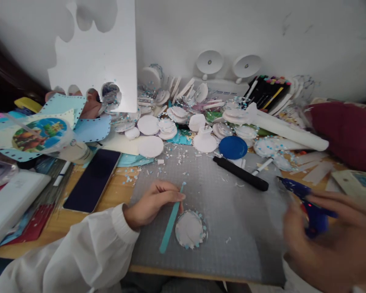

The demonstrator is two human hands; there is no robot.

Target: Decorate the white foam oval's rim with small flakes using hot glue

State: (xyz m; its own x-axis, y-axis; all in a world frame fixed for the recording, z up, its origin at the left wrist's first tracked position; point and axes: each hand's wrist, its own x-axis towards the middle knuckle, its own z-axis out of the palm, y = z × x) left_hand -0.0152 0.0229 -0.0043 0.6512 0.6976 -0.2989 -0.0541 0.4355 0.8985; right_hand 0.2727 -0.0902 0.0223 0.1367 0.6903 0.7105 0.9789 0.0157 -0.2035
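Pinching a teal stick (171, 221) near its upper end, the left hand (152, 203) rests on a grey mat (232, 211); its fingers (173, 196) are clenched on the stick, thumb against forefinger; the stick slants down and to the left, its lower end lying on the mat. Just beside the stick, on its right, lies a round white disc (190, 230) edged with pale blue flecks; whether the two touch cannot be told. A white sleeve (88, 252) covers the left arm to the wrist.

The right hand (332, 240) is badly blurred at the lower right of the mat; it is at a blue glue gun (305, 199), whose nozzle points up and left; I cannot tell whether its fingers are closed on the gun or only spread about it.

Farther up the mat lie a black pen-like tool (240, 173) and a blue lid (233, 147), with white scraps scattered near them; behind them spreads a heap of white discs (171, 122). A dark phone (93, 179) lies flat on the wooden desk (116, 195) left of the mat; a cut white board (103, 53) leans upright at the wall; a set of markers (268, 91) and a white roll (289, 130) sit at the back right, beside a maroon cushion (344, 130).
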